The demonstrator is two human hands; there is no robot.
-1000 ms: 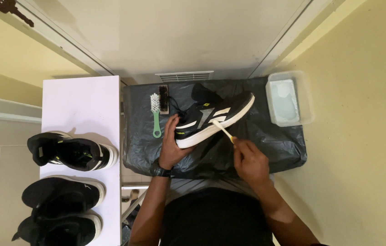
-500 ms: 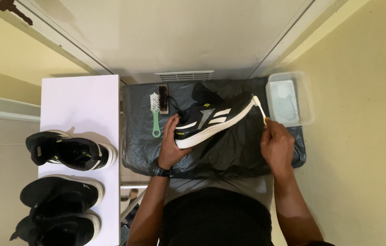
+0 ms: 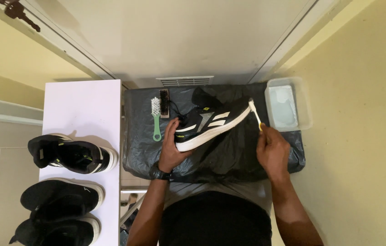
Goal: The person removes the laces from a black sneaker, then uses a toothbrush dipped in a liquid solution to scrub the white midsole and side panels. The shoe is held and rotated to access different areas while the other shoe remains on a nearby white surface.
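— Since a second ago our right hand (image 3: 272, 150) has carried the toothbrush (image 3: 255, 113) from the shoe's side out to its toe end, while our left hand (image 3: 173, 148) has kept its place at the heel.

— Right. We have the black sneaker (image 3: 211, 124) tilted on its side above the dark plastic sheet (image 3: 229, 157), white sole edge turned towards us. It looks light to us, soft in the upper and stiffer along the sole, so the heel seems the firm place to grip without crushing it.

— And that's where our left fingers are: curled round the heel end, thumb up against the sole edge. Our right fingers are closed in a pinch on the yellow handle, bristle head touching the toe tip.

— If the sole is wet it may be slippery; we can't tell from here.

— Just beside the toe we see the clear tub (image 3: 288, 104), which seems to hold water. On the other side a green-handled scrub brush (image 3: 156, 115) lies on the sheet, with a darker brush (image 3: 165, 101) next to it.

— Further left, on the white shelf (image 3: 83, 109), we have another black sneaker (image 3: 72, 155) and two more dark shoes (image 3: 58, 212) below it.
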